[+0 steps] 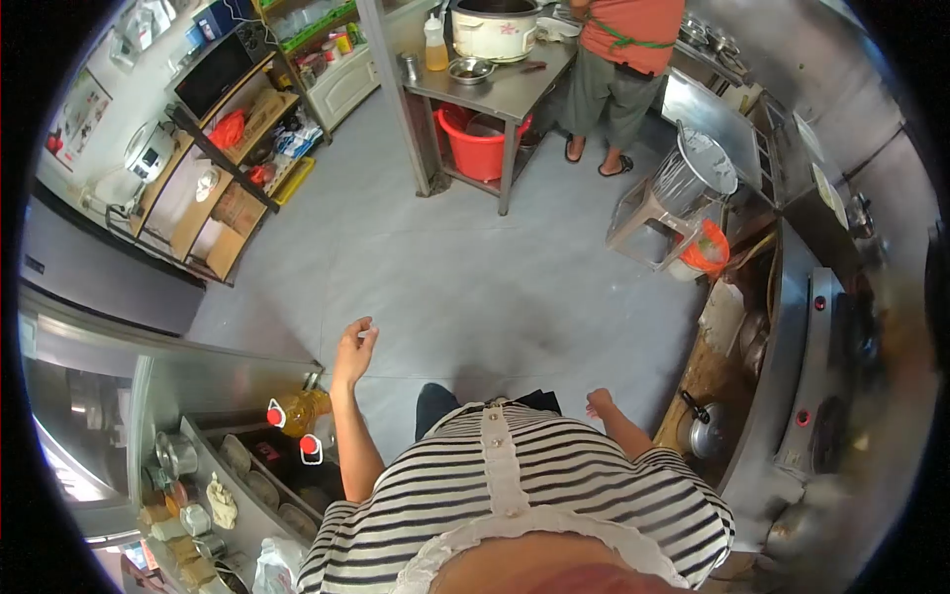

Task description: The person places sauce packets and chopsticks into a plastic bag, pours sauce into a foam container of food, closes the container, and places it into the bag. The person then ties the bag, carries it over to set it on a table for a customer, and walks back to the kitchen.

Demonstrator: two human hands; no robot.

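Note:
My left hand [355,348] hangs over the grey floor [445,277], its fingers loosely bent and apart with nothing in them. Nearest to it, on the lower left, stand a jug of yellow oil [304,411] with a red cap and another red-capped container [312,449], partly hidden by my forearm. My right hand [599,402] is at my side above the floor, fingers curled in; no object shows in it. To its right, a round metal pot [706,432] with a black handle rests on the lower shelf of the counter.
Ahead, a steel table [539,84] carries a large cooker [493,35], with a red bucket [475,148] beneath. Another person [628,59] stands beside it, back turned. A metal bucket [698,168] sits on a stool [643,223] at right. Shelves [213,188] line the left wall.

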